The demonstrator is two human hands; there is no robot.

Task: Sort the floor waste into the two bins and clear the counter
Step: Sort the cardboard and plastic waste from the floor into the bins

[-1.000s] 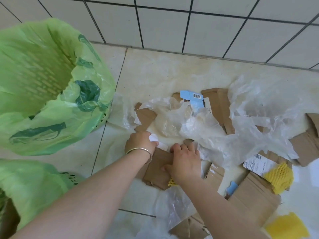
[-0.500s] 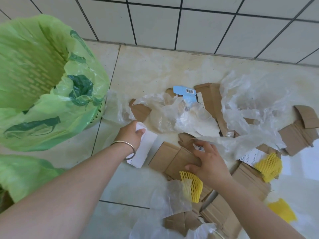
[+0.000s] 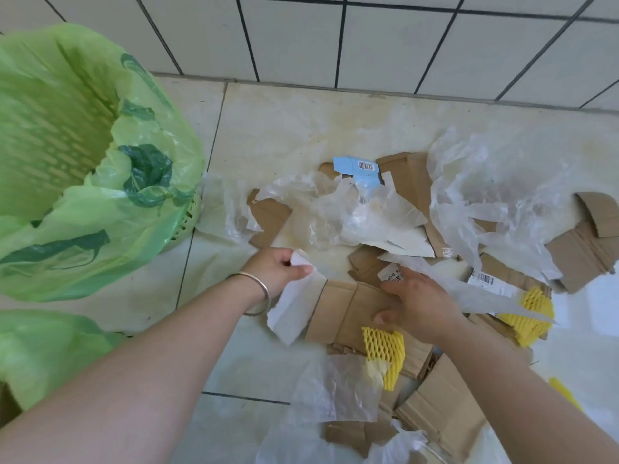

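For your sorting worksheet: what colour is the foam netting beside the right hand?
Yellow foam netting, clearest in the head view.

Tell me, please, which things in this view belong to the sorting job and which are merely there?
Part of the job:
left hand pinching white paper
right hand on flattened cardboard
yellow foam net
clear plastic film
blue carton
upper green-lined bin
lower bin

Merely there:
tiled wall
bracelet
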